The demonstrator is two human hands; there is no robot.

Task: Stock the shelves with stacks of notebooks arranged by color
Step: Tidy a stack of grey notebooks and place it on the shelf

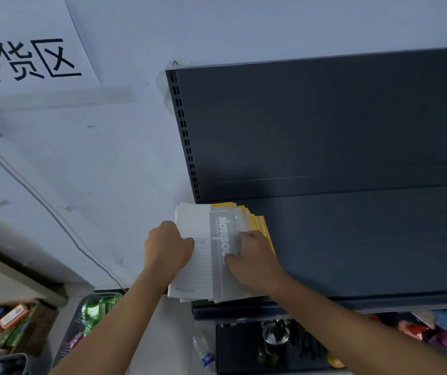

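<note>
Both the left hand [168, 247] and right hand [252, 259] grip a fanned notebook stack [203, 269] overhanging the shelf [352, 239] edge mid-frame, so loosening may spill it.

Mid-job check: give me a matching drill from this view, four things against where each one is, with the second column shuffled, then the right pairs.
Things:
1. left hand
2. right hand
3. yellow notebooks
4. plastic bottle

Places:
A. below the shelf, near its left end
B. gripping the left edge of the white notebooks
C. holding the grey notebook on top of the pile
D. under the grey notebook, showing at the right

Pairs: 1-B, 2-C, 3-D, 4-A
</note>
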